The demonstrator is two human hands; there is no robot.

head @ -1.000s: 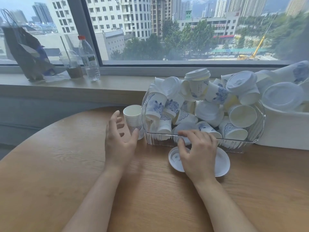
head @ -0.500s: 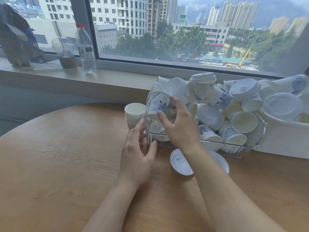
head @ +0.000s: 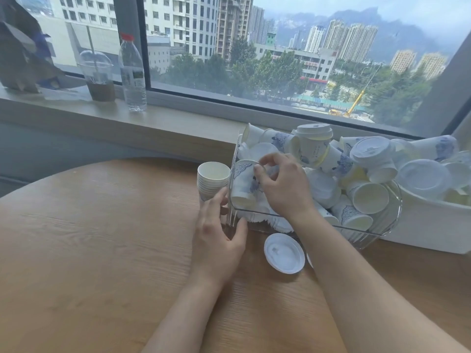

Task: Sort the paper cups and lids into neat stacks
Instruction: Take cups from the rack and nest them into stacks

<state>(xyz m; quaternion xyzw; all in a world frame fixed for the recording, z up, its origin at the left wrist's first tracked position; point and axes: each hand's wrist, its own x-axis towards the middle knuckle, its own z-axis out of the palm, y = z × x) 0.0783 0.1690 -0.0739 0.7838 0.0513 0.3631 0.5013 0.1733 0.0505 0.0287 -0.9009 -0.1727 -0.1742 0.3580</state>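
Note:
A clear plastic bin (head: 374, 231) on the wooden table (head: 89, 238) is heaped with white paper cups with blue prints and white lids. My right hand (head: 283, 186) reaches into the bin's left end, fingers pinched on the rim of a tilted blue-print cup (head: 243, 184). My left hand (head: 219, 240) rests against the bin's front left corner, thumb and fingers on either side of it. A nested stack of cups (head: 212, 179) stands upright just left of the bin. A white lid (head: 284, 253) lies on the table in front of the bin.
A white tub (head: 433, 225) with more cups and lids sits right of the bin. On the window sill at the back left stand a water bottle (head: 133, 72), a domed cup with brown drink (head: 98, 75) and a paper bag (head: 20, 49).
My right hand lifted from the lids on the table into the bin and took hold of a cup. My left hand slid right to the bin's corner. The view turned slightly left.

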